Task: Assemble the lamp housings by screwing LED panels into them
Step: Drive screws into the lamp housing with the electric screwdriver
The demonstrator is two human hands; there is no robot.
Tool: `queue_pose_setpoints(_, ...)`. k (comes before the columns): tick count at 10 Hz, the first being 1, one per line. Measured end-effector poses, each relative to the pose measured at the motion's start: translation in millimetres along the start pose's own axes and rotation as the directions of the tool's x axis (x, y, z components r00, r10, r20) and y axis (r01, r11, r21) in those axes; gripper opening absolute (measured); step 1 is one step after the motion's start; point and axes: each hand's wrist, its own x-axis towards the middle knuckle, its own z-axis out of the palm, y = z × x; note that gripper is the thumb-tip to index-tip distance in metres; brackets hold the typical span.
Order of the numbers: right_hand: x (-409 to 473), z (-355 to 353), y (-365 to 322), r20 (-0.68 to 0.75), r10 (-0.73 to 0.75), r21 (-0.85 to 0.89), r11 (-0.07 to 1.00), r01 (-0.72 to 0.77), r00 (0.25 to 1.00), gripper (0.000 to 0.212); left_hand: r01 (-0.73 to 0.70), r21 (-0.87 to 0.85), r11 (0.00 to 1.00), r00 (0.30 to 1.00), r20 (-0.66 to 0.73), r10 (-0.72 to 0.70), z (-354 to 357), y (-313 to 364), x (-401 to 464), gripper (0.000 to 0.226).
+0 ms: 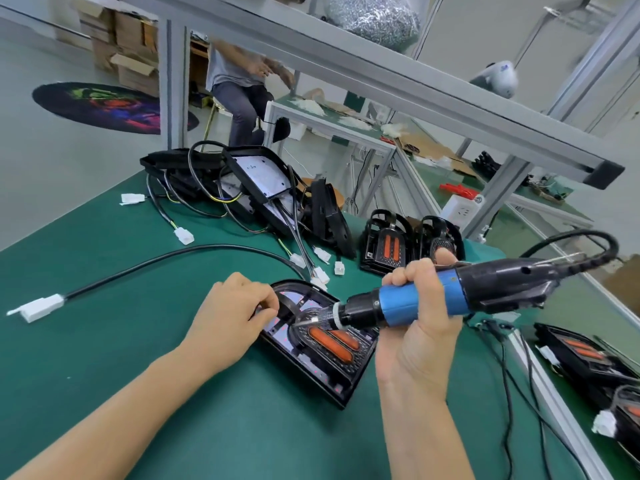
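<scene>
Item: lamp housing (341, 370), black, lying flat on the green worktop (104, 341) near its middle, towards the front edge; an LED panel (334, 342) with two orange bars is seated inside it. Left hand (232, 320): rested on the housing's left end, fingers curled, thumb and forefinger pinched together over the opening (what is pinched, if anything, cannot be told). Right hand (420, 323): wrapped firmly round the blue barrel of an electric screwdriver (443, 294), which is held nearly level with its bit pointed left and down into the housing beside the left fingertips; a black cord is run from its rear off towards the right edge. Further stock: a heap of black housings with cables (242, 188) near the far edge, white connectors (183, 235) trailing from it; two upright housings (408, 242) at the far right corner; one long black cable (166, 263) laid across the left part, ended in a white plug (40, 306). More housings (588, 358) are kept on the adjoining surface at right. A seated person (242, 91) is visible beyond.
</scene>
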Motion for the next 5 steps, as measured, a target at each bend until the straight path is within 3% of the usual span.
queue_pose_setpoints(1, -5.2, 9.0, 7.6, 0.015, 0.031, -0.012, 0.999, -0.031, 0.999, 0.014, -0.016, 0.022, 1.000, 1.000, 0.019, 0.015, -2.2, -3.2, -1.0, 0.008)
queue_pose_setpoints(2, -13.7, 14.3, 23.7, 0.130, -0.241, 0.149, 0.964, 0.221, 0.962, 0.024, -0.028, 0.083, 0.996, 1.000, 0.015, 0.027, -2.4, -4.9, -1.4, 0.006)
queue_pose_setpoints(3, -20.0, 14.5, 31.5, 0.114, -0.374, 0.130, 0.924, 0.359, 0.920, 0.032, -0.017, 0.116, 0.993, 1.000, -0.003, 0.017, -1.6, -5.8, -0.9, 0.007)
queue_pose_setpoints(5, -12.0, 17.7, 39.0, 0.076, -0.369, 0.045, 0.929, 0.367, 0.926, 0.030, 0.031, 0.097, 0.995, 0.999, -0.044, -0.027, 0.5, -3.8, 0.5, 0.009)
